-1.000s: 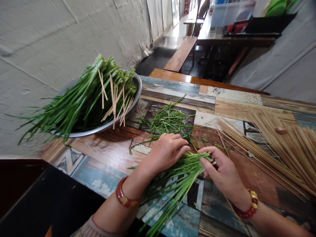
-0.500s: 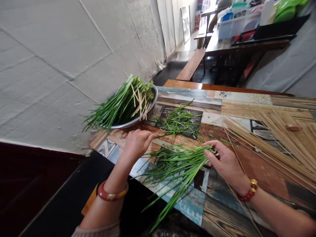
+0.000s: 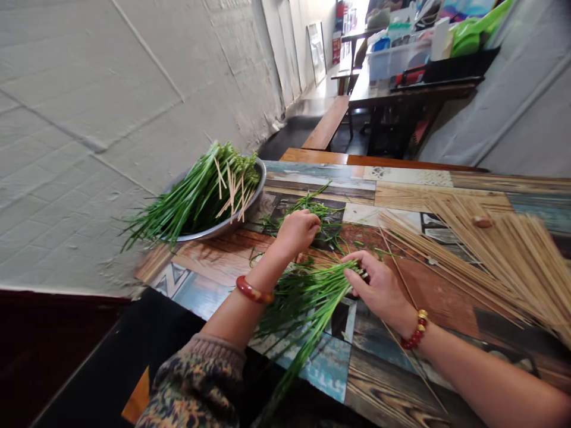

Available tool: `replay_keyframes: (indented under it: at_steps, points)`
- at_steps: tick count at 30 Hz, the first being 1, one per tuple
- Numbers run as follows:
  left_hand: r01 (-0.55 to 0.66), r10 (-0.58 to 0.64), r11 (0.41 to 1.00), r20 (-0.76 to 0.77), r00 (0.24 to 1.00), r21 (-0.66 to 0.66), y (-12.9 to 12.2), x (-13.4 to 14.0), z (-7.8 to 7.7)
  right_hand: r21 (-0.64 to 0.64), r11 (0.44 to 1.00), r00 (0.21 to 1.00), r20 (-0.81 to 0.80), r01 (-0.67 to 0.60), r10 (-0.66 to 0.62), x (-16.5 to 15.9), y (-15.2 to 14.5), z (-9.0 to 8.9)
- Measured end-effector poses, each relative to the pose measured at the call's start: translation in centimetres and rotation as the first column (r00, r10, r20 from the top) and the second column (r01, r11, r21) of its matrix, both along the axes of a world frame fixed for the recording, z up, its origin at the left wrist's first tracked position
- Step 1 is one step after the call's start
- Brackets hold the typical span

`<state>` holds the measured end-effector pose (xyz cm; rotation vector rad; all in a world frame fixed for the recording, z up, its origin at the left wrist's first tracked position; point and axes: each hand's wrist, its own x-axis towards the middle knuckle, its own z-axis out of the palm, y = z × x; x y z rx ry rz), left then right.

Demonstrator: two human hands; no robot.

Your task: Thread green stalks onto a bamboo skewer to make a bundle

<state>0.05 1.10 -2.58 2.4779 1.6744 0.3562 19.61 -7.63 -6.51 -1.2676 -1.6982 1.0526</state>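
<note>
My right hand (image 3: 379, 288) is closed around the pale stem ends of a bunch of chives (image 3: 323, 297). Their long green leaves fan out to the left and hang past the table's near edge. My left hand (image 3: 298, 230) is over a loose heap of chive scraps (image 3: 331, 233), fingers curled together; whatever they hold is hidden. Left of it, a metal bowl (image 3: 262, 178) is heaped with more chives (image 3: 190, 199), whose tips stick out over the rim. Several thin wooden sticks (image 3: 232, 189) show among the bowl's stems.
Many long bamboo skewers (image 3: 513, 255) spread over the table's right side, with a small brown piece (image 3: 481, 222) on them. A few single skewers lie near my right wrist. A white wall (image 3: 111, 107) borders the left. Behind are a bench (image 3: 328, 122) and a plastic bin (image 3: 383, 64) on another table.
My left hand has moved right and forward, from beside the bowl to the scraps heap. My right hand keeps its hold on the chives. The whole view has shifted slightly.
</note>
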Motion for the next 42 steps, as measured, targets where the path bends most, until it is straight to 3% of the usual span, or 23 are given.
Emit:
replay_keyframes:
  at_steps: [4, 8, 10, 12, 14, 16, 18, 20, 23, 26, 30, 33, 35, 37, 40, 42]
  points:
    - [0.054, -0.038, 0.993, -0.151, 0.988, 0.102, 0.9, 2.2, 0.0, 0.025, 1.000, 1.000, -0.005, -0.001, 0.001, -0.1, 0.1, 0.0]
    - [0.056, -0.037, 0.993, -0.174, 0.984, 0.101, 2.0, 2.9, -0.3, 0.058, 0.998, 0.999, -0.033, 0.004, -0.002, -0.1, 0.3, 0.0]
    - [0.023, -0.018, 0.994, -0.051, 0.999, 0.105, 2.4, 2.7, -0.2, 0.073, 0.997, 0.999, -0.044, 0.007, -0.004, -0.2, 0.3, 0.0]
    - [-0.056, 0.031, 0.994, 0.247, 0.969, 0.093, 2.4, 2.2, 0.4, 0.080, 0.997, 0.999, -0.041, 0.008, -0.005, -0.2, 0.3, -0.1]
    - [-0.126, 0.097, 0.992, 0.611, 0.785, 0.003, 1.8, 1.5, 1.4, 0.077, 0.997, 0.999, -0.032, 0.009, -0.006, -0.2, 0.3, -0.1]
    - [-0.106, 0.168, 0.986, 0.848, 0.503, -0.132, 0.7, 0.7, 2.4, 0.070, 0.998, 1.000, -0.023, 0.007, -0.005, -0.1, 0.2, -0.3]
    - [-0.033, 0.237, 0.971, 0.942, 0.237, -0.236, -0.6, -0.1, 2.9, 0.064, 0.998, 1.000, -0.020, -0.001, 0.002, -0.1, 0.1, -0.4]
    - [0.006, 0.298, 0.954, 0.953, 0.061, -0.299, -1.9, -0.8, 2.7, 0.063, 0.998, 1.000, -0.022, -0.010, 0.012, -0.1, 0.0, -0.5]
    - [-0.005, 0.387, 0.921, 0.920, -0.064, -0.388, -3.6, -1.9, 1.0, 0.061, 0.998, 1.000, -0.025, -0.011, 0.012, -0.1, -0.1, -0.5]
    - [-0.066, 0.489, 0.866, 0.868, -0.092, -0.495, -5.1, -3.1, -1.3, 0.044, 0.999, 1.000, -0.007, -0.002, 0.002, 0.0, -0.2, -0.5]
    - [-0.118, 0.585, 0.801, 0.809, -0.057, -0.587, -6.8, -4.7, -3.2, 0.021, 1.000, 1.000, -0.005, -0.007, 0.007, 0.1, -0.3, -0.5]
    - [-0.206, 0.580, 0.805, 0.812, 0.070, -0.557, -7.5, -5.7, -3.4, 0.016, 1.000, 1.000, -0.001, -0.008, 0.008, 0.2, -0.4, -0.5]
    - [-0.311, 0.532, 0.836, 0.807, 0.257, -0.452, -7.5, -6.0, -3.3, 0.008, 1.000, 1.000, 0.008, -0.010, 0.009, 0.1, -0.4, -0.4]
    - [-0.365, 0.440, 0.889, 0.738, 0.511, -0.277, -7.4, -5.8, -3.2, -0.005, 1.000, 1.000, 0.016, -0.010, 0.011, 0.1, -0.4, -0.4]
    - [-0.278, 0.258, 0.960, 0.474, 0.842, -0.028, -6.8, -4.6, -3.0, -0.017, 1.000, 1.000, 0.020, -0.011, 0.012, 0.1, -0.4, -0.4]
    - [-0.176, 0.155, 0.982, 0.245, 0.957, 0.063, -6.3, -3.4, -2.8, -0.015, 1.000, 1.000, 0.020, -0.011, 0.012, 0.1, -0.3, -0.4]
